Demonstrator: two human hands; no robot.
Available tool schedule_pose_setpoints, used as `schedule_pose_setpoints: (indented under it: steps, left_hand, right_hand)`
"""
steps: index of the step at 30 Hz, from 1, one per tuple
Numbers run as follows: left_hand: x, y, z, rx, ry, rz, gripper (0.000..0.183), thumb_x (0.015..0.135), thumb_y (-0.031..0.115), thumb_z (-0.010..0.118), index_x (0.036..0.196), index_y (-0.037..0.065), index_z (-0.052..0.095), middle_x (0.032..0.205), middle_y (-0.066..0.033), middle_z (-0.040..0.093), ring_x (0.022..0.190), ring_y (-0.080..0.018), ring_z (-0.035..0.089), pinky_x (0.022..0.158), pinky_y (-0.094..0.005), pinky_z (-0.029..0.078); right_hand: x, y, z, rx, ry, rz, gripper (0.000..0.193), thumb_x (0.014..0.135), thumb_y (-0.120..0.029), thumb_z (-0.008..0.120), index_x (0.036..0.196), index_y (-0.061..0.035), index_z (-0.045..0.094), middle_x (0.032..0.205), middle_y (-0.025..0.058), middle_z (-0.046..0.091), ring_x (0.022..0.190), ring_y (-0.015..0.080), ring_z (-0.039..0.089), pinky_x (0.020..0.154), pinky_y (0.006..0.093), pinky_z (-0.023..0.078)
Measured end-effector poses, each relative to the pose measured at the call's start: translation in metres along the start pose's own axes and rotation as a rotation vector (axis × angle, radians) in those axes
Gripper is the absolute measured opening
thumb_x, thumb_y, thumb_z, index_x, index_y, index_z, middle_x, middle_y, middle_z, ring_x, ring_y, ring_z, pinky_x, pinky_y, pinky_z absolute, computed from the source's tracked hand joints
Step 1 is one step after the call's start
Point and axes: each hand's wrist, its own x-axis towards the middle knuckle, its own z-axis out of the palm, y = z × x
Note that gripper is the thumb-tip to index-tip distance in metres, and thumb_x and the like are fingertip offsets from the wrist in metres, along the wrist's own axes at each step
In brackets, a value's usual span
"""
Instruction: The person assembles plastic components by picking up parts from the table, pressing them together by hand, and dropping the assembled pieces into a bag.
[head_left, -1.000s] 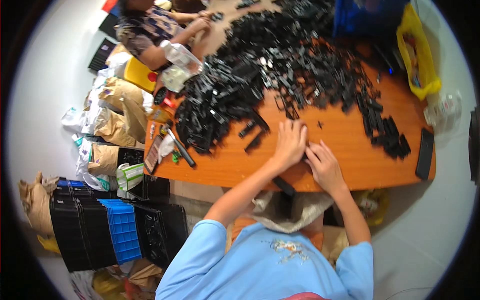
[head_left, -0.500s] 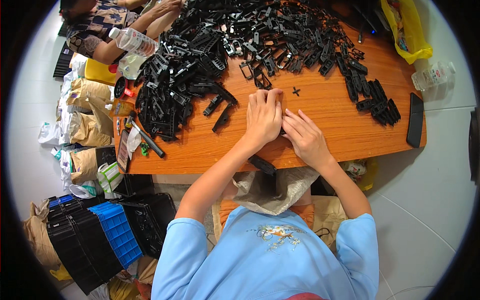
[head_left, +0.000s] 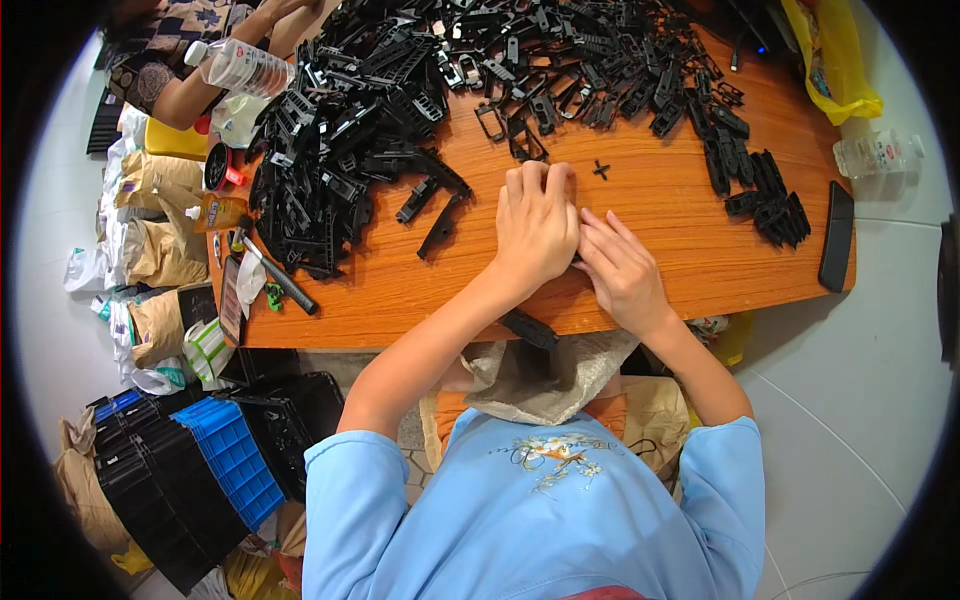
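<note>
My left hand (head_left: 537, 225) is closed over the table near its front edge, fingers bent and knuckles up. Against it rests my right hand (head_left: 622, 275), its fingers pressed together and pointing toward the left one. Between them shows a sliver of a black part (head_left: 577, 258), mostly hidden by both hands. Just beyond the fingers lies a small black cross-shaped piece (head_left: 601, 170). Below my left wrist, a long black plastic part (head_left: 530, 328) sits at the table's edge, above an open woven sack (head_left: 545, 400) on my lap.
A large heap of black plastic parts (head_left: 340, 150) covers the table's far left and back. More black parts (head_left: 770, 205) and a black phone-like slab (head_left: 837, 237) lie right. A hammer (head_left: 280, 275) is at left. Another person's arm (head_left: 190, 95) is beyond a bottle (head_left: 240, 68).
The view has shifted slightly, so the table's things sit a little differently in the picture. Both hands stay together at the same spot, with little change in their grip.
</note>
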Motion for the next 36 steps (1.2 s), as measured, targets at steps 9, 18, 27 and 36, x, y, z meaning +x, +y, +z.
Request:
schedule_pose_setpoints:
  steps: [9, 18, 27, 36]
  left_hand:
    - [-0.003, -0.001, 0.000, 0.017, 0.004, -0.002, 0.032, 0.085, 0.013, 0.047, 0.116, 0.007, 0.052, 0.108, -0.0120, 0.048, 0.100, -0.0285, 0.042, 0.085, -0.0401, 0.033]
    - [-0.004, -0.006, 0.002, -0.012, 0.096, 0.015, 0.026, 0.088, 0.016, 0.049, 0.111, 0.008, 0.054, 0.103, -0.0107, 0.048, 0.096, -0.0268, 0.043, 0.083, -0.0396, 0.033]
    - [-0.005, -0.005, 0.010, 0.088, 0.159, 0.014, 0.022, 0.088, 0.018, 0.051, 0.108, 0.010, 0.054, 0.104, -0.0101, 0.047, 0.100, -0.0259, 0.041, 0.084, -0.0405, 0.030]
    - [-0.005, -0.004, -0.003, 0.054, 0.123, -0.014, 0.021, 0.094, 0.022, 0.047, 0.108, 0.008, 0.054, 0.105, -0.0112, 0.048, 0.101, -0.0271, 0.043, 0.086, -0.0407, 0.031]
  right_hand:
    - [0.000, 0.001, 0.000, -0.023, -0.017, -0.018, 0.035, 0.079, -0.002, 0.064, 0.113, 0.0008, 0.062, 0.117, 0.0112, 0.061, 0.119, 0.0288, 0.055, 0.102, 0.0462, 0.042]
    - [0.002, -0.001, -0.003, -0.073, -0.018, -0.053, 0.036, 0.078, -0.004, 0.065, 0.114, -0.0005, 0.063, 0.117, 0.0103, 0.062, 0.120, 0.0290, 0.054, 0.103, 0.0465, 0.040]
    - [0.001, 0.004, 0.000, -0.069, -0.017, -0.049, 0.034, 0.079, -0.005, 0.065, 0.112, -0.0008, 0.064, 0.117, 0.0095, 0.062, 0.120, 0.0284, 0.054, 0.104, 0.0466, 0.039]
    - [-0.001, 0.003, 0.001, -0.052, -0.006, -0.075, 0.038, 0.080, -0.006, 0.066, 0.117, -0.0025, 0.060, 0.121, 0.0095, 0.061, 0.122, 0.0284, 0.052, 0.106, 0.0465, 0.037]
